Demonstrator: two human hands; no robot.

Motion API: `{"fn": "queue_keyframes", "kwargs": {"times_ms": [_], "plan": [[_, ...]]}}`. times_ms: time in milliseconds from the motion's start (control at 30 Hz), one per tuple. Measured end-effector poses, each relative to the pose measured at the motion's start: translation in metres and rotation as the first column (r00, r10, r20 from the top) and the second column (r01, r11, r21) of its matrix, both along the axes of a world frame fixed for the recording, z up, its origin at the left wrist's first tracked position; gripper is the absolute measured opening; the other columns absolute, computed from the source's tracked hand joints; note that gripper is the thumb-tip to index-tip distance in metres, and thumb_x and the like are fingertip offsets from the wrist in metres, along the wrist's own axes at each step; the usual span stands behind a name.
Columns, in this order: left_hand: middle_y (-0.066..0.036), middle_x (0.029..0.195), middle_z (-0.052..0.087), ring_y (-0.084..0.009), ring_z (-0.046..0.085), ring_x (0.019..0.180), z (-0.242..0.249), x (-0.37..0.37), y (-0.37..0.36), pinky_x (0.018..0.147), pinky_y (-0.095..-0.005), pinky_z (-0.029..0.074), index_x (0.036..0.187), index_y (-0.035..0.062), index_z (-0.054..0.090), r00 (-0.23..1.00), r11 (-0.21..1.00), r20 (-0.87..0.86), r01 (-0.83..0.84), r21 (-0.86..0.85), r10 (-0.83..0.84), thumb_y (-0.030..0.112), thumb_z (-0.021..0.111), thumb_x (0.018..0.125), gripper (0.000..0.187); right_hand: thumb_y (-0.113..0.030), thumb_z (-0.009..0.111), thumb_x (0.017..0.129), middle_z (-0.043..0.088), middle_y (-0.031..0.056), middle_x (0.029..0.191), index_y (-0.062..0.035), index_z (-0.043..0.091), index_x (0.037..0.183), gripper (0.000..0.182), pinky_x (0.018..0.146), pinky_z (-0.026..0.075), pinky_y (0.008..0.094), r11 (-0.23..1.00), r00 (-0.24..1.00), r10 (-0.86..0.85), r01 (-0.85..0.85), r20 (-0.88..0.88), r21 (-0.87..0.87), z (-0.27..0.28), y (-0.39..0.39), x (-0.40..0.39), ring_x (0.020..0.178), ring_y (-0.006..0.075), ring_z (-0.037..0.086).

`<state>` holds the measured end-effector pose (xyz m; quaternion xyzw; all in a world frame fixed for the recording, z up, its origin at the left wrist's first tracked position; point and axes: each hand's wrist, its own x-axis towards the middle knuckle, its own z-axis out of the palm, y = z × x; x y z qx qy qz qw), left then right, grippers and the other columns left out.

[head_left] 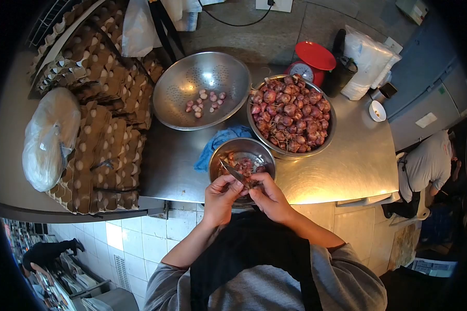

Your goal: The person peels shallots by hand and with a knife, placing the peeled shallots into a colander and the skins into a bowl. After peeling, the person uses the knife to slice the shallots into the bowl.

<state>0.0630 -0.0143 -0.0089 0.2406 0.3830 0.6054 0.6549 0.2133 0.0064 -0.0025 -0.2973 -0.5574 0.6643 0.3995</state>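
My left hand [223, 199] is closed round the handle end of a small knife [235, 173], whose blade points up and left. My right hand [268, 197] pinches a small shallot [251, 183] against the knife, largely hidden by the fingers. Both hands are close together over the near rim of a small steel bowl [271, 158] holding peelings and reddish pieces. Behind it on the right, a large bowl is heaped with unpeeled red shallots [291, 111]. On the back left, a steel colander [173, 83] holds several peeled shallots [198, 108].
A blue cloth [208, 151] lies beside the small bowl. Stacked egg trays [101, 150] and a plastic bag [52, 140] stand left. A red scale [316, 57], white bowl [377, 111] and plastic packs [365, 59] are back right. Another person [428, 160] is at right.
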Motion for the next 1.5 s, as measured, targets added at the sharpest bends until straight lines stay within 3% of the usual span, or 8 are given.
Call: {"fn": "queue_keyframes", "kwargs": {"times_ms": [400, 600, 700, 800, 1033, 1167, 1300, 1500], "plan": [[-0.007, 0.103, 0.056, -0.0121, 0.053, 0.092, 0.013, 0.002, 0.016, 0.08, -0.0272, 0.047, 0.102, 0.0009, 0.053, 0.997, 0.995, -0.001, 0.073, -0.074, -0.074, 0.0, 0.056, 0.082, 0.021, -0.018, 0.041, 0.092, 0.035, -0.0023, 0.06, -0.0102, 0.037, 0.093, 0.009, 0.042, 0.026, 0.0179, 0.925, 0.974, -0.009, -0.078, -0.227, -0.372, -0.001, 0.015, 0.003, 0.047, 0.0046, 0.033], [-0.005, 0.097, 0.055, -0.0113, 0.052, 0.09, -0.005, 0.007, 0.016, 0.08, -0.026, 0.046, 0.103, 0.0013, 0.052, 0.989, 0.996, -0.148, 0.026, 0.081, -0.013, 0.002, 0.056, 0.083, 0.021, -0.019, 0.04, 0.093, 0.036, -0.001, 0.058, -0.0124, 0.034, 0.093, 0.009, 0.041, 0.025, 0.0183, 0.992, 0.997, -0.007, -0.003, -0.083, -0.123, -0.008, 0.015, -0.005, 0.047, 0.0061, 0.032], [-0.004, 0.095, 0.055, -0.0113, 0.053, 0.087, -0.007, 0.002, 0.017, 0.079, -0.0262, 0.046, 0.107, 0.0023, 0.051, 0.988, 0.996, -0.137, 0.082, 0.044, -0.075, 0.004, 0.056, 0.083, 0.025, -0.019, 0.039, 0.093, 0.036, -0.0011, 0.059, -0.0109, 0.035, 0.092, 0.009, 0.041, 0.025, 0.0182, 0.96, 0.995, 0.004, -0.031, -0.098, -0.277, -0.003, 0.018, 0.001, 0.048, 0.006, 0.033], [-0.003, 0.095, 0.055, -0.0124, 0.054, 0.087, 0.002, -0.001, 0.014, 0.077, -0.0264, 0.047, 0.111, 0.004, 0.05, 0.985, 0.987, -0.068, 0.159, 0.007, -0.158, 0.005, 0.056, 0.083, 0.028, -0.019, 0.039, 0.093, 0.036, -0.0013, 0.059, -0.0098, 0.036, 0.096, 0.01, 0.042, 0.026, 0.0178, 0.943, 0.987, -0.128, 0.09, -0.101, -0.32, -0.009, 0.027, 0.009, 0.048, 0.0056, 0.033], [-0.003, 0.098, 0.056, -0.0131, 0.055, 0.087, 0.022, -0.005, 0.015, 0.077, -0.0268, 0.047, 0.112, 0.0061, 0.05, 0.971, 0.987, 0.223, 0.118, -0.107, -0.091, 0.005, 0.051, 0.086, 0.026, -0.016, 0.039, 0.092, 0.033, -0.0035, 0.059, -0.0122, 0.024, 0.136, 0.046, 0.045, 0.029, 0.0169, 0.982, 1.0, 0.03, -0.029, 0.004, -0.186, 0.0, 0.016, 0.018, 0.048, 0.0046, 0.033], [-0.001, 0.098, 0.055, -0.011, 0.055, 0.087, 0.012, -0.004, 0.013, 0.076, -0.0253, 0.046, 0.11, 0.0077, 0.051, 0.984, 0.994, 0.174, 0.047, -0.096, -0.03, 0.007, 0.052, 0.086, 0.025, -0.013, 0.044, 0.09, 0.052, -0.0002, 0.072, -0.0075, 0.034, 0.132, 0.043, 0.057, 0.041, 0.019, 0.993, 0.98, 0.072, -0.052, 0.184, -0.11, -0.003, -0.001, 0.021, 0.057, 0.0084, 0.047], [0.0, 0.1, 0.056, -0.0101, 0.055, 0.088, 0.008, -0.004, 0.008, 0.075, -0.0246, 0.046, 0.106, 0.0082, 0.053, 0.988, 0.998, 0.157, 0.009, -0.058, 0.0, 0.007, 0.054, 0.085, 0.021, -0.015, 0.047, 0.089, 0.049, 0.012, 0.124, -0.0069, 0.037, 0.13, 0.043, 0.084, 0.041, 0.0267, 0.935, 0.949, -0.106, -0.006, 0.298, 0.354, -0.007, -0.005, 0.017, 0.1, 0.0221, 0.057], [-0.001, 0.102, 0.057, -0.0113, 0.055, 0.09, 0.007, 0.002, 0.003, 0.076, -0.0262, 0.046, 0.099, 0.0084, 0.055, 0.987, 0.999, 0.156, -0.027, -0.039, 0.033, 0.006, 0.056, 0.083, 0.016, -0.019, 0.047, 0.088, 0.049, 0.0144, 0.121, -0.0091, 0.037, 0.129, 0.043, 0.085, 0.041, 0.0271, 0.955, 0.93, -0.07, -0.042, 0.36, 0.293, 0.007, -0.005, 0.017, 0.104, 0.0279, 0.054]]}}
